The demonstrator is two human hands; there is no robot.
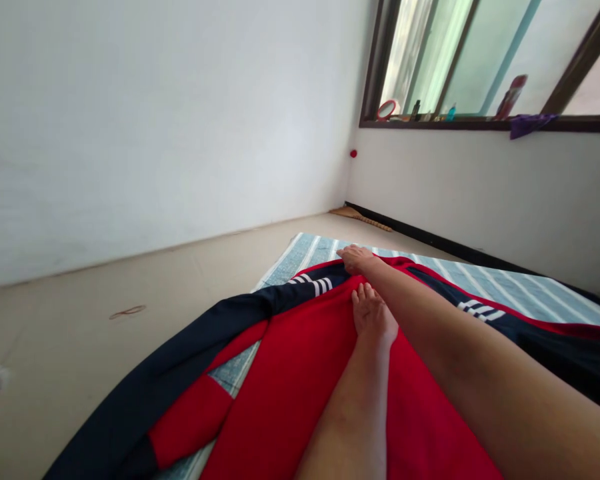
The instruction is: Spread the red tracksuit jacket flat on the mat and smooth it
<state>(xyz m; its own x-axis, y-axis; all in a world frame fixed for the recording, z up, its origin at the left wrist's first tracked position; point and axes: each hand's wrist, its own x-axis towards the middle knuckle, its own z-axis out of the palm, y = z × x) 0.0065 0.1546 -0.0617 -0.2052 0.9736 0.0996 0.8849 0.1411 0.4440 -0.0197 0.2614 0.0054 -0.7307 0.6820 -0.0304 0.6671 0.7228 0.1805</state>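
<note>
The red and navy jersey with white stripes (290, 373) lies spread on a pale blue striped mat (505, 283) on the beige floor (105, 313). The left hand (373, 313) presses flat on the red cloth, fingers together. The right hand (356, 259) rests at the far edge — whether it pinches cloth I cannot tell. Small bottles (450, 112) stand on the dark window sill (480, 124) — well apart.

I see both palms flat on the red jacket (300, 373): right hand (356, 259) at its collar edge, left hand (373, 313) just beside, striped mat (505, 283) beneath.
</note>
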